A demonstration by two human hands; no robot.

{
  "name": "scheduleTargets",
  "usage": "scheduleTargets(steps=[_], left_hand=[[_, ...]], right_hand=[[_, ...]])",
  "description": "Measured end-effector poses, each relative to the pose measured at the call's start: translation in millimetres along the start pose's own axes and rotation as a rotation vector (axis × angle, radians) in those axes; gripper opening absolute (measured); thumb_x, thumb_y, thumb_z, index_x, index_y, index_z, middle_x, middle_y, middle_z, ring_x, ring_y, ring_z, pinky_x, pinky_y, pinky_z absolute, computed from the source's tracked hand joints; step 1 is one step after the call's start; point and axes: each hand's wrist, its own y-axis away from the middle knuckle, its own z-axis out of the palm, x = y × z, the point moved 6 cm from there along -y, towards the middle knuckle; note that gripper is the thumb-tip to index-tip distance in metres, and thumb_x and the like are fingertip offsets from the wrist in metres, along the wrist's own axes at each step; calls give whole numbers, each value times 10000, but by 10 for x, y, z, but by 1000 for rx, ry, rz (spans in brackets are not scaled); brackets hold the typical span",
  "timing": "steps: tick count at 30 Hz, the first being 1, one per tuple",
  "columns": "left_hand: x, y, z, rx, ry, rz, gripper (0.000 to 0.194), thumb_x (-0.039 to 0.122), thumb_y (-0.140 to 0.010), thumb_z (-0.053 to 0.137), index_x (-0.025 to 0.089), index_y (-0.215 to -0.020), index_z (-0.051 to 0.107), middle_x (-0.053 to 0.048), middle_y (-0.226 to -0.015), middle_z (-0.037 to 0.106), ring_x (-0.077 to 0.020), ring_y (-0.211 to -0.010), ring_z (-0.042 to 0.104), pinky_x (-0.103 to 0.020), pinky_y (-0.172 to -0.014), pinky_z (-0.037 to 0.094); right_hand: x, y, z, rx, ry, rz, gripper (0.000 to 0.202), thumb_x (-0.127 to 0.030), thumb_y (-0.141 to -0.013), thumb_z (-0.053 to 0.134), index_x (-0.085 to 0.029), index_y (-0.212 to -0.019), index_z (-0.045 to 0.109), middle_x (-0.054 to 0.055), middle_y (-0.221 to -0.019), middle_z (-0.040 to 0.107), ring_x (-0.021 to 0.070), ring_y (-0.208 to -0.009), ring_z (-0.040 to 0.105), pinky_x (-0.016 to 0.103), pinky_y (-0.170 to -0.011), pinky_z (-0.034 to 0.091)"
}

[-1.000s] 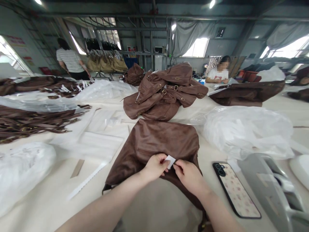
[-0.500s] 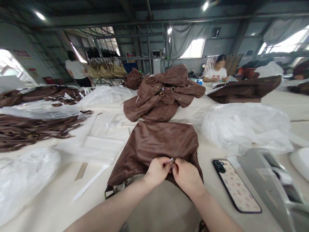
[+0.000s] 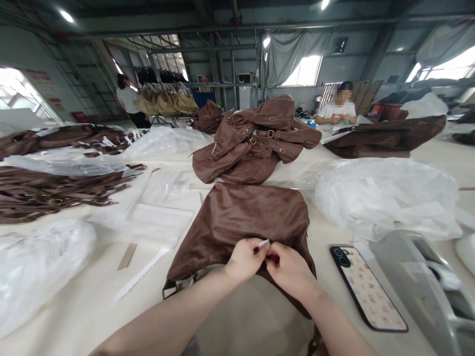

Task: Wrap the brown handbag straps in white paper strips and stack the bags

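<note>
Brown bag [image 3: 260,208] lay on tabletop [image 3: 85,309]. Left hand [image 3: 242,261] pinched small white tag [image 3: 263,243] above it; right hand [image 3: 291,271] curled alongside, grip unclear. Fingertip-only hold, fingers crowded: tag risked slipping or creasing.

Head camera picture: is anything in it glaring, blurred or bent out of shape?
Head view: the back window and ceiling lamp glare white; head view: walls lean and stretch towards the sides; head view: the small white slip shows no readable detail; head view: a blocky patch hides part of the seated person; head view: shadows on the table look soft.
</note>
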Motion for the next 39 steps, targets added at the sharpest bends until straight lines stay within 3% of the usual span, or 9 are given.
scheduleTargets(steps=[3,7,11,17,22,25,29,32,39], left_hand=[[-85,-21,-2,4,54,-65,341,375,-884,436,155,-745,657,-31,-709,684,-146,-659,629,-232,-645,485],[-158,-6,-38,33,174,-208,301,365,-872,455,138,-759,619,-38,-651,659,-126,-567,616,-233,-582,505],[-204,38,-32,24,216,-331,284,340,-852,462,127,-801,641,-36,-679,665,-110,-537,591,-211,-527,482],[-172,35,-32,-7,109,-245,333,395,-833,480,148,-769,694,-19,-686,667,-126,-590,582,-211,-552,465],[-199,30,-62,-25,203,-320,277,359,-823,505,139,-834,673,-25,-667,664,-140,-593,619,-218,-532,484],[-143,10,-134,15,143,-215,213,296,-820,524,156,-834,684,-23,-709,688,-138,-631,632,-220,-579,491],[37,43,-254,140,-129,43,203,170,-808,521,211,-822,719,-13,-835,707,-144,-783,631,-242,-742,477],[166,102,-276,175,-308,162,244,142,-821,499,239,-878,715,-10,-858,684,-146,-802,617,-252,-748,464],[255,145,-271,187,-399,207,183,210,-792,569,238,-917,700,-29,-888,644,-163,-814,602,-264,-746,462]], right_hand=[[114,-24,52,-80,-188,106,192,-192,-805,444,-189,-771,634,28,-745,685,137,-649,624,223,-593,430],[288,-11,206,-240,-481,325,291,-240,-828,343,-164,-786,620,-3,-583,615,95,-375,496,189,-344,311],[291,-31,248,-234,-586,314,265,-259,-823,387,-153,-827,629,-14,-604,609,66,-343,455,160,-305,277],[257,-66,313,-259,-749,332,263,-374,-816,513,-144,-762,628,18,-682,646,54,-383,490,150,-305,275],[287,-99,327,-160,-855,394,176,-330,-729,618,-154,-725,636,-11,-588,621,64,-380,504,155,-316,295],[270,-109,337,-112,-893,426,159,-314,-698,631,-155,-706,631,-17,-566,608,70,-389,513,159,-325,297],[234,-119,334,-69,-970,453,170,-321,-672,635,-153,-668,612,-18,-560,589,62,-396,494,165,-339,285],[229,-121,317,-57,-1050,456,212,-356,-658,654,-148,-695,632,-16,-576,582,55,-411,479,170,-351,267],[264,-116,331,-88,-1332,476,321,-418,-664,696,-115,-770,692,-11,-539,549,44,-373,385,192,-344,161]])
